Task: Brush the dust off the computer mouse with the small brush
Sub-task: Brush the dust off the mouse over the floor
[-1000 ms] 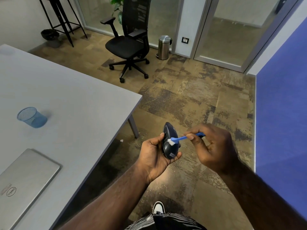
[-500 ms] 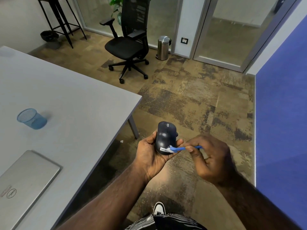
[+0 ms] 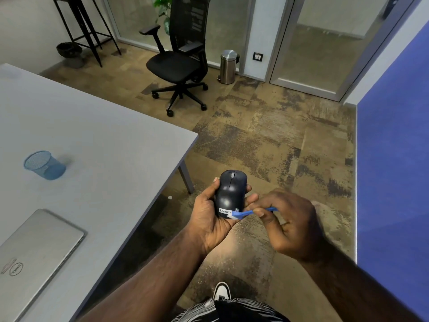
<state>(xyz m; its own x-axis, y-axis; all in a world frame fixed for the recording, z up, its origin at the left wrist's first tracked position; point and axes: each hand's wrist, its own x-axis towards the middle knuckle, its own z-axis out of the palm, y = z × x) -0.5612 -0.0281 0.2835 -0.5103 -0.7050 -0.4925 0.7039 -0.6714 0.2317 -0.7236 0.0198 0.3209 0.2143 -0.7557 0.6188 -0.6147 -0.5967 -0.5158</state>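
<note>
Mid-brushing. Left hand (image 3: 209, 219) cups the one mouse (image 3: 229, 194), fingers wrapped round it, over the floor at 3 o'clock of the table (image 3: 104, 140). Right hand (image 3: 287, 225) fingers pinch the one brush (image 3: 249, 212), bristles touching the mouse's 6 o'clock end. Next: probably sweep toward the wheel.

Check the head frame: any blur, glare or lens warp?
Head view: mouse sharp, its label readable; brush bristles and right hand slightly smeared; soft highlights on the mouse's shell; wide-angle bending in the table edge and door frames.
</note>
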